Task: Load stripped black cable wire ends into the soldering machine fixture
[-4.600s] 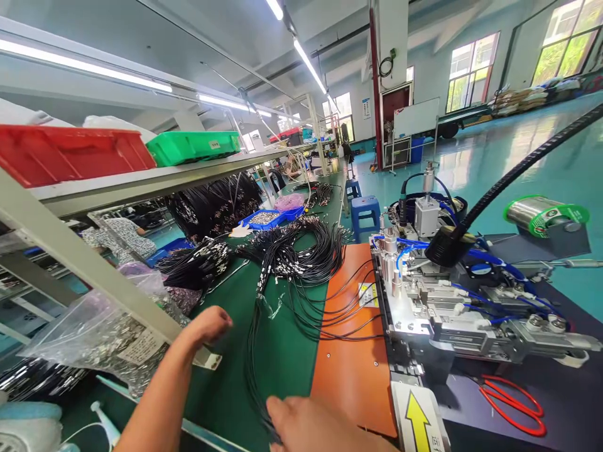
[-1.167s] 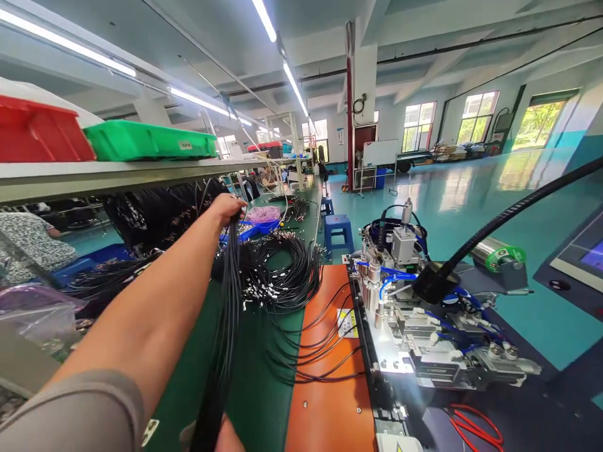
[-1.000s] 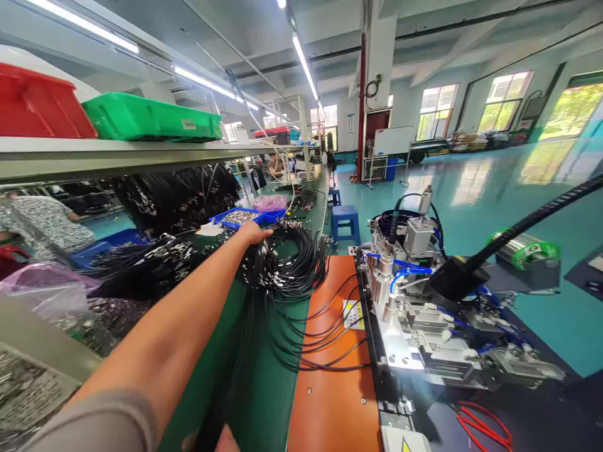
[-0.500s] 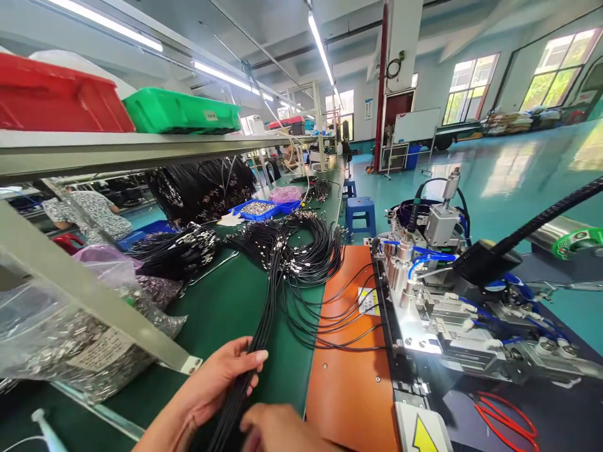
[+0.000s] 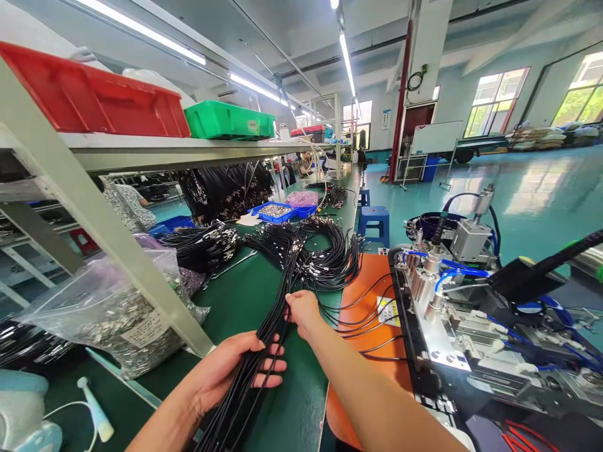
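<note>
A long bundle of thin black cables (image 5: 242, 392) with small metal ends runs up the green bench. My left hand (image 5: 223, 364) supports it from below, thumb laid across the top and fingers curling under, partly loose. Farther up, my right hand (image 5: 304, 311) pinches at the right side of the same bundle; how many cables lie between its fingertips is hidden. Beyond both hands, the bundle joins a coiled heap of black cables (image 5: 330, 254). Several single cables stretch from near the right hand across an orange board (image 5: 367, 301) to the machine.
At right stands a metal machine (image 5: 438, 320) with blue air tubes. A slanted shelf post (image 5: 122, 207) rises at left, beside a clear bag of metal parts (image 5: 141, 339). Blue trays (image 5: 277, 213) and another cable pile (image 5: 202, 245) sit farther back. A blue stool (image 5: 374, 223) stands beyond.
My right hand has moved from the lower part of the bundle up and away, to above my left hand. The left hand's fingers have spread somewhat. The view has shifted left.
</note>
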Demonstrator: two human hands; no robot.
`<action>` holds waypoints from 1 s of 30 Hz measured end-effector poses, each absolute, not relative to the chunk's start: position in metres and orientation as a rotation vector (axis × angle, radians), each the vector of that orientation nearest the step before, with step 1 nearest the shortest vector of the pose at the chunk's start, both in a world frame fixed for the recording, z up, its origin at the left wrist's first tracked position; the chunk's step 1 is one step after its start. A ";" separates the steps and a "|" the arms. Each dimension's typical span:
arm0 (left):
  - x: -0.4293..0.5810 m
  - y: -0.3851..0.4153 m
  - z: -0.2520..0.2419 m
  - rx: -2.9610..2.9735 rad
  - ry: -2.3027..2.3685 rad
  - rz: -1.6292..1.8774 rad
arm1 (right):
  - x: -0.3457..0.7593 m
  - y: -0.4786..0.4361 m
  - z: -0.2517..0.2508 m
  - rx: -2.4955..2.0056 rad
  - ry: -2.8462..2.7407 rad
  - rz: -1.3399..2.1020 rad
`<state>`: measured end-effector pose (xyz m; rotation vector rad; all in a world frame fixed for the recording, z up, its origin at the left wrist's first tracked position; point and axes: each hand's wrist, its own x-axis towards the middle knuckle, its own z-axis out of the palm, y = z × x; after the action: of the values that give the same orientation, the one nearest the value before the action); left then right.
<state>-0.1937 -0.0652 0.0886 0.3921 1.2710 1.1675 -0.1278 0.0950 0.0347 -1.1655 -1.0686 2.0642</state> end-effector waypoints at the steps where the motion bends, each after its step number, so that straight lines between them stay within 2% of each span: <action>1: -0.193 -0.065 0.088 0.405 1.281 1.164 | -0.126 0.098 0.033 -1.167 -1.067 2.074; 10: -0.187 -0.056 0.077 0.503 1.418 1.126 | -0.120 0.107 0.028 -1.126 -0.957 2.181; 21: -0.189 -0.056 0.088 0.362 1.315 1.180 | -0.122 0.114 0.036 -1.084 -0.948 2.155; 30: -0.191 -0.049 0.083 0.325 1.377 1.199 | -0.097 0.096 0.041 -0.994 -1.058 2.312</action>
<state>-0.1907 -0.0495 0.0828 0.3251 1.3773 1.1993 -0.0974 0.0956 0.0411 -0.9939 -1.0585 2.3116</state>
